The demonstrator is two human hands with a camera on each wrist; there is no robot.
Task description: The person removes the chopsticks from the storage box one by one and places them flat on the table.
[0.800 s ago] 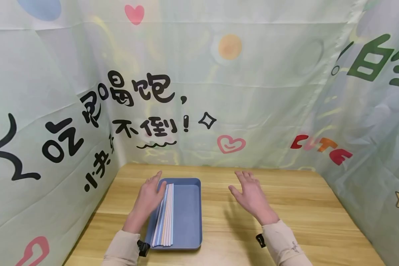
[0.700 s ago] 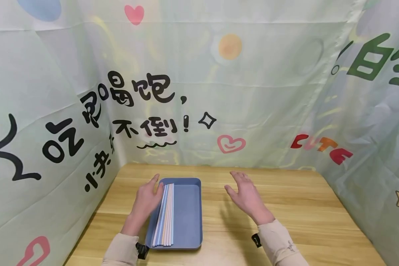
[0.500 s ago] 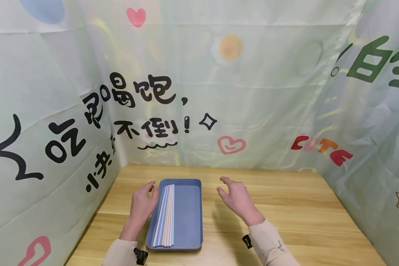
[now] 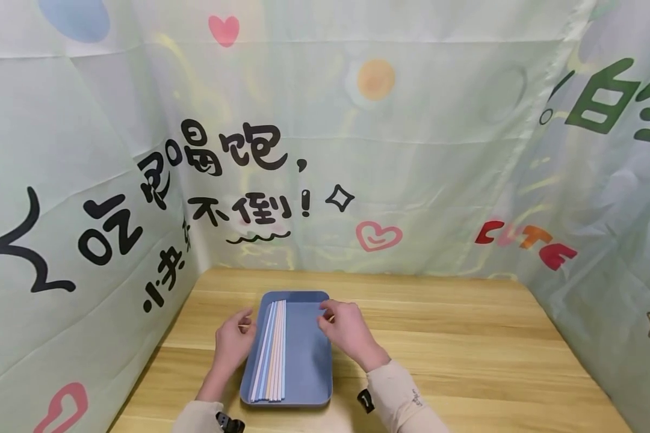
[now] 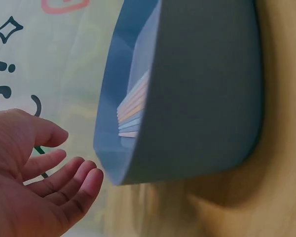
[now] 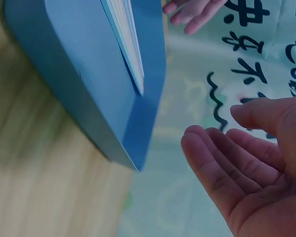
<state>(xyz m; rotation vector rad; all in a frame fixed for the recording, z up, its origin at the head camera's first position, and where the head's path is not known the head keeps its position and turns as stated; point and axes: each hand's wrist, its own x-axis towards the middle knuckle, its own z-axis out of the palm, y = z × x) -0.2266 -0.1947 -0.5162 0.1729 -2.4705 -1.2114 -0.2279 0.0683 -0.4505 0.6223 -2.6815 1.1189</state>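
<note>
On the wooden table stands a blue-grey rectangular tray (image 4: 309, 361). A bundle of long thin pastel sticks (image 4: 271, 352), in blue, pink, white and orange tones, lies lengthwise along its left side. My left hand (image 4: 233, 340) is beside the tray's left edge, its fingers loosely bent with nothing between them. In the left wrist view those fingertips (image 5: 92, 180) are close to the tray's corner. My right hand (image 4: 348, 331) hovers at the tray's upper right edge, overlapping the rim in the head view. Its relaxed fingers and thumb are apart and hold nothing in the right wrist view.
The wooden table (image 4: 439, 337) stretches to the right of the tray. Printed cloth (image 4: 439, 150) with lettering and hearts hangs behind the table and on both sides. Both cuffs carry a dark wrist device (image 4: 365, 400).
My right hand has moved left from over the bare table to the tray's right edge. The left hand has drawn slightly back and down along the left edge, fingers more bent.
</note>
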